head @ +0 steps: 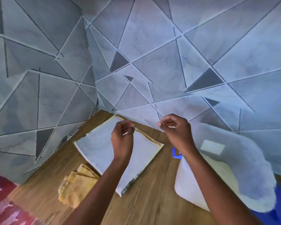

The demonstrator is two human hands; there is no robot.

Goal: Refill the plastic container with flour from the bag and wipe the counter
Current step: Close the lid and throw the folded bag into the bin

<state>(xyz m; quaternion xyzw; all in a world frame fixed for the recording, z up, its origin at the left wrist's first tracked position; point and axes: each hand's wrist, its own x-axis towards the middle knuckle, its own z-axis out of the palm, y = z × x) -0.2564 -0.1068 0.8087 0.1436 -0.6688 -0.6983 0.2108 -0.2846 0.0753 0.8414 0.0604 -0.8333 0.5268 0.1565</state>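
Flour bag (102, 148) at centre of the wood counter (152, 200), top edge against the wall. Left hand (122, 142) at its 1 o'clock edge, fingers curled, pinching the fold. Right hand (177, 129) at 2 o'clock, fingers pinched; can't tell on what. Container (193, 189) at 4 o'clock, yellow cloth (76, 187) at 7

Two bare forearms, no sleeves; left hand (122, 140), right hand (177, 129) (no rings, watch).

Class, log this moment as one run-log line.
left hand: pinching bag top edge | right hand: pinched shut, contents unclear | cloth: untouched | container: right
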